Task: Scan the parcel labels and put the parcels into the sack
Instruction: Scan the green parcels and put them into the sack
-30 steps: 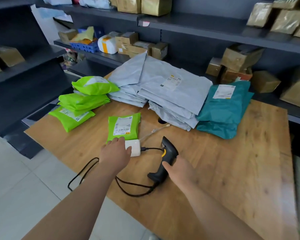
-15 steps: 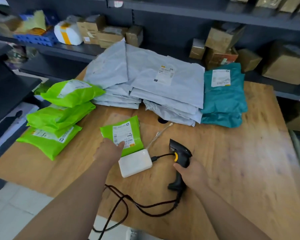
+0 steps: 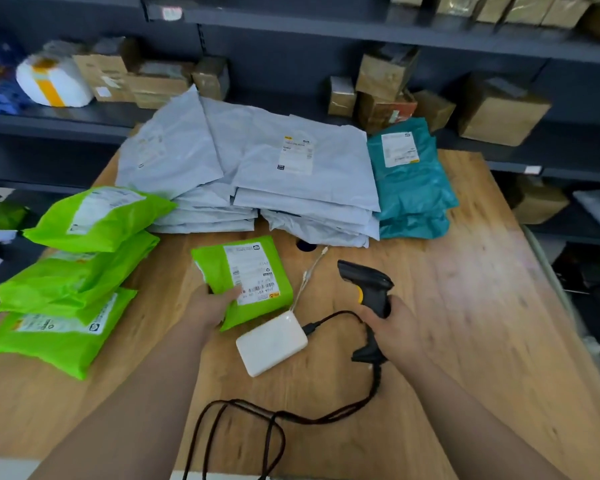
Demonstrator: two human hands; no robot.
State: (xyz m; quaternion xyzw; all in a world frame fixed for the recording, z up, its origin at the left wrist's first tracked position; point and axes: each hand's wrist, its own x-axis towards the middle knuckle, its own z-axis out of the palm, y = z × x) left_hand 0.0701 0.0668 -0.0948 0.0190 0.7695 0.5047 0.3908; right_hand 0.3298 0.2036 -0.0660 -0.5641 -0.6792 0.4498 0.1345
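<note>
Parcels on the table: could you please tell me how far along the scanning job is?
Nothing looks finished; no sack is in view. In hand: the left hand grips a green parcel, label up, and the right hand holds the scanner. Left: the green stack, grey stack and teal stack on the table.

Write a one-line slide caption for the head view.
The left hand grips a small green parcel label-up while the right hand holds the black scanner at the wooden table.
</note>
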